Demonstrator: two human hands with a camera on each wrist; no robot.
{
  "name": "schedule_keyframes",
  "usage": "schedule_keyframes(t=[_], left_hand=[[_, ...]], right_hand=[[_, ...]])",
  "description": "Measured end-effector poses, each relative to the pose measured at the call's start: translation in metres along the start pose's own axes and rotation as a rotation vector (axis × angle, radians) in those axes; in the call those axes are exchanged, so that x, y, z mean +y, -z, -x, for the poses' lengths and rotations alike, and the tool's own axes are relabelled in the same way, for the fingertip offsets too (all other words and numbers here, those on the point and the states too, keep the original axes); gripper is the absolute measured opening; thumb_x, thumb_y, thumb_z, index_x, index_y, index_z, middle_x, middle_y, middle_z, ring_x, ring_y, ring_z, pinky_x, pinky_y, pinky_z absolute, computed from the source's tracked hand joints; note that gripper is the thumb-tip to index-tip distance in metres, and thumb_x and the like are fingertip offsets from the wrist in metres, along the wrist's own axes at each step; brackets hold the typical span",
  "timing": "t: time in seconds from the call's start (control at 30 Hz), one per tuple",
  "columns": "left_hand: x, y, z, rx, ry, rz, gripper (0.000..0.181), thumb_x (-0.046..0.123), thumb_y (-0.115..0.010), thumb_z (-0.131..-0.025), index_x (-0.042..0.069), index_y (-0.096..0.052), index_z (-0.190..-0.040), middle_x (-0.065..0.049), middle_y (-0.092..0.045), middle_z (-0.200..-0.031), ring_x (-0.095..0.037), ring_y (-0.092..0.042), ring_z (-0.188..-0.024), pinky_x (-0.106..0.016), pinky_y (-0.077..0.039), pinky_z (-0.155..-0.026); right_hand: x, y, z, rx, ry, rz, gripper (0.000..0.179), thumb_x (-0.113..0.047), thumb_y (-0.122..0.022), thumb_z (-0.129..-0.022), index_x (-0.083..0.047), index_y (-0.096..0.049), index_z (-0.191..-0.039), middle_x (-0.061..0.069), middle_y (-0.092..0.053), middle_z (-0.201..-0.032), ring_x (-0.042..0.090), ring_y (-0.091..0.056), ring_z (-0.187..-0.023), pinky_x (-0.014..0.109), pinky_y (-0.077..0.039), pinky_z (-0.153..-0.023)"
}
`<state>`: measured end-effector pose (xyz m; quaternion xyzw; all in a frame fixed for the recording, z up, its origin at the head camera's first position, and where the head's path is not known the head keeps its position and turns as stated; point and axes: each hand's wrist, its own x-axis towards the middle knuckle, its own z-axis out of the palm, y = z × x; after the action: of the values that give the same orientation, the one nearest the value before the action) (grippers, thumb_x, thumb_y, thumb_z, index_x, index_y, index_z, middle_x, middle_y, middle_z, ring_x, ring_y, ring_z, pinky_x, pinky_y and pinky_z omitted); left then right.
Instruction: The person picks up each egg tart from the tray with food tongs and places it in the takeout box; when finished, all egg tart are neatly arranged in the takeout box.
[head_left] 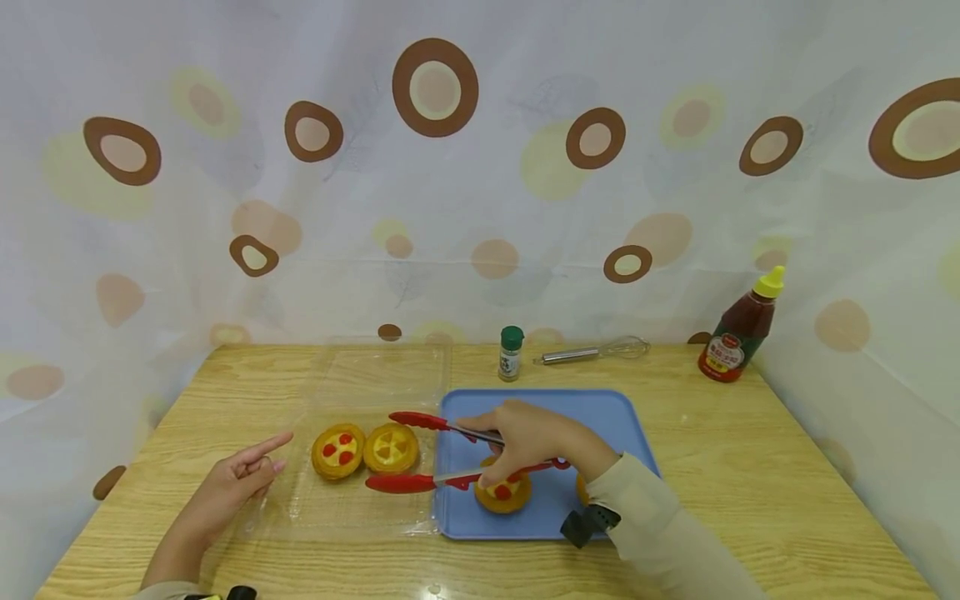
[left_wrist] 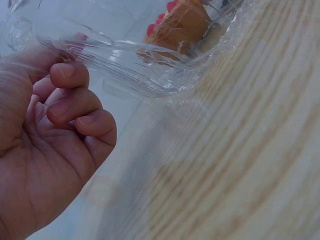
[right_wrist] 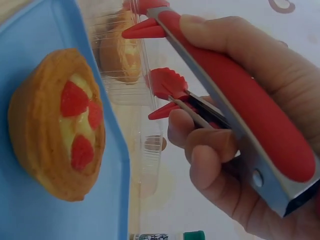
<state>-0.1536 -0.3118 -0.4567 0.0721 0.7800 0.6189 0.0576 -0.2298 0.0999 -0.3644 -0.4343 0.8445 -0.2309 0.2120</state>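
My right hand [head_left: 528, 437] grips red-and-silver tongs [right_wrist: 250, 100], their red tips spread apart with nothing between them. The tips reach left over the near right part of a clear plastic container [head_left: 352, 517]. Inside it, side by side, lie a tart with red pieces [head_left: 338, 452] and a tart with yellow pieces [head_left: 391, 448]. My left hand [head_left: 225, 492] holds the container's left edge, its lower fingers curled by the thin plastic in the left wrist view. Beneath the right hand, a red-topped tart [right_wrist: 60, 125] sits on the blue tray [head_left: 540, 525].
Another tart [head_left: 582, 490] on the tray is mostly hidden by the right sleeve. Behind the tray are a green-capped shaker [head_left: 510, 354] and a whisk [head_left: 592, 352]. A red sauce bottle [head_left: 737, 333] stands at the back right. The container's lid [head_left: 382, 371] lies folded back.
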Motion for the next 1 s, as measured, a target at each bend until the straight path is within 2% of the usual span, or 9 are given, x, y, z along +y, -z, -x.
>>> schedule_keyframes(t=[0.2,0.43,0.67,0.87,1.0], left_hand=[[-0.001,0.000,-0.001,0.006,-0.005,-0.006,0.051,0.016,-0.051,-0.099,-0.004,-0.035,-0.143,0.006,-0.039,-0.063,-0.031,-0.029,-0.057,-0.038,-0.032,-0.053],[-0.001,0.000,-0.001,0.010,-0.009,-0.004,0.052,0.016,-0.052,-0.099,-0.006,-0.034,-0.143,0.007,-0.038,-0.063,-0.026,-0.031,-0.056,-0.036,-0.033,-0.052],[-0.001,0.001,0.000,-0.003,-0.008,0.005,0.053,0.016,-0.051,-0.099,-0.006,-0.032,-0.143,0.006,-0.038,-0.063,-0.028,-0.030,-0.056,-0.036,-0.032,-0.054],[0.001,0.001,0.000,-0.011,-0.004,0.006,0.053,0.016,-0.050,-0.100,-0.007,-0.031,-0.144,0.006,-0.037,-0.063,-0.030,-0.028,-0.057,-0.037,-0.033,-0.054],[0.001,0.000,0.000,-0.008,-0.001,0.010,0.054,0.016,-0.050,-0.100,-0.007,-0.030,-0.144,0.006,-0.037,-0.063,-0.029,-0.028,-0.057,-0.037,-0.033,-0.054]], right_hand=[[0.008,-0.002,0.009,0.052,0.021,-0.096,0.076,-0.033,-0.078,-0.079,-0.010,-0.044,-0.143,-0.008,-0.047,-0.059,0.005,-0.037,-0.047,0.020,-0.030,-0.050],[0.012,-0.001,0.026,0.130,0.084,-0.138,0.078,-0.034,-0.078,-0.079,-0.009,-0.042,-0.144,-0.009,-0.053,-0.069,0.004,-0.037,-0.050,0.020,-0.031,-0.050],[0.016,-0.003,0.043,0.184,0.134,-0.176,0.076,-0.032,-0.077,-0.080,-0.012,-0.042,-0.144,0.003,-0.057,-0.072,0.002,-0.037,-0.050,0.019,-0.032,-0.047],[0.021,-0.002,0.059,0.235,0.179,-0.178,0.074,-0.029,-0.078,-0.079,-0.013,-0.044,-0.143,-0.007,-0.053,-0.074,0.001,-0.037,-0.051,0.018,-0.033,-0.046],[0.024,0.000,0.073,0.252,0.204,-0.179,0.073,-0.027,-0.077,-0.080,-0.010,-0.044,-0.143,-0.007,-0.052,-0.076,-0.001,-0.037,-0.050,0.018,-0.034,-0.045]])
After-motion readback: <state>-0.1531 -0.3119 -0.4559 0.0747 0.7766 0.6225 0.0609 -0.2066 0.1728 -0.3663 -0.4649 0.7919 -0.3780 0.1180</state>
